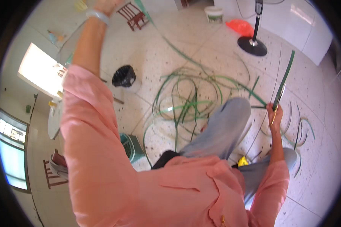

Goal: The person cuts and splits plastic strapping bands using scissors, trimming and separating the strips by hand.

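Note:
My right hand (275, 115) is closed at the right, above my bent knee. It grips a green plastic strip (286, 77) whose free end points up. In the same hand is a slim tool with a silver blade and a gold-coloured loop (274, 115), which looks like scissors. A long green strip (185, 56) runs from this hand to the top edge of the view. My left hand (108, 5) is raised at the top left, near that strip's upper end; its fingers are cut off by the frame. Loose green strips (185, 108) lie coiled on the floor.
A black-lined bin (124, 76) and a green basket (134, 147) stand left of the coils. At the back are a small wooden chair (132, 16), a white bucket (214, 15), a red bag (240, 27) and a round black stand base (252, 46).

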Tool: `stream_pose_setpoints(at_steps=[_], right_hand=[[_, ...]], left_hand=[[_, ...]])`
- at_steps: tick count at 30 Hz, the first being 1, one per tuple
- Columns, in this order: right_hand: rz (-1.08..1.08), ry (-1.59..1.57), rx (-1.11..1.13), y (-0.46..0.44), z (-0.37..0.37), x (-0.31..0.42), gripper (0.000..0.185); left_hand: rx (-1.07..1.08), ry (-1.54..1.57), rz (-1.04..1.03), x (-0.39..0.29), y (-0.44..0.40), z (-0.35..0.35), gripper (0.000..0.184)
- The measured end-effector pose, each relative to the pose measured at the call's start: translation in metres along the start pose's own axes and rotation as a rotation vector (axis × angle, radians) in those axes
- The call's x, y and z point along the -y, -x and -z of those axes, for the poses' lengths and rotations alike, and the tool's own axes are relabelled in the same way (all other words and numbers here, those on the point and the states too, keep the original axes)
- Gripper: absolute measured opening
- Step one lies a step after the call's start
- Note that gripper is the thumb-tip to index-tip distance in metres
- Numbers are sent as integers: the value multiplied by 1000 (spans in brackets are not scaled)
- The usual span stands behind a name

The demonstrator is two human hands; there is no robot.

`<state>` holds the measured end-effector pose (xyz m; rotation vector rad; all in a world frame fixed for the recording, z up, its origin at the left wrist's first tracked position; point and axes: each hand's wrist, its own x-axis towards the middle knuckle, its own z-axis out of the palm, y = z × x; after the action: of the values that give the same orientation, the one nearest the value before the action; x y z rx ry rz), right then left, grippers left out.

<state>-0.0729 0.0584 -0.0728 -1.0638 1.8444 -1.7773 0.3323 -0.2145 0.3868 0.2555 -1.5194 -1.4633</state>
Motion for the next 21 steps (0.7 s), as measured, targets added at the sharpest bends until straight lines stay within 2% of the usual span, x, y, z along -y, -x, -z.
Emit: stream_pose_setpoints(at_steps=[1, 2, 3, 5, 7, 9, 11, 15, 17, 19, 21], right_hand=[[107, 24, -22, -3, 0, -12, 10], [116, 84, -31, -1, -1, -6, 9], [112, 153, -39, 0, -1, -1, 9], [56, 304, -110, 4, -3, 12, 8], [23, 229, -105, 8, -3, 23, 6], [39, 143, -129, 7, -4, 18, 8], [75, 81, -129, 10, -6, 27, 9], [-72, -293, -27, 19, -9, 72, 16], [-176, -386, -2, 24, -7, 94, 20], [-164, -449, 19, 27, -6, 103, 22], [-202, -373, 39, 31, -1, 98, 24]], left_hand=[[40, -19, -17, 20, 8, 6, 27], [244, 9, 144, 30, 0, 29, 14], [-17, -58, 29, 53, 25, 0, 14], [-25, -4, 63, 98, 38, -10, 21], [-47, 63, 98, 136, 48, -30, 23], [1, 337, 116, 179, 48, -45, 23], [22, 429, 146, 220, 46, -71, 23], [94, 617, 292, 304, 66, -153, 21], [88, 646, 383, 338, 94, -205, 20], [80, 670, 477, 365, 121, -244, 20], [91, 605, 505, 384, 142, -271, 18]])
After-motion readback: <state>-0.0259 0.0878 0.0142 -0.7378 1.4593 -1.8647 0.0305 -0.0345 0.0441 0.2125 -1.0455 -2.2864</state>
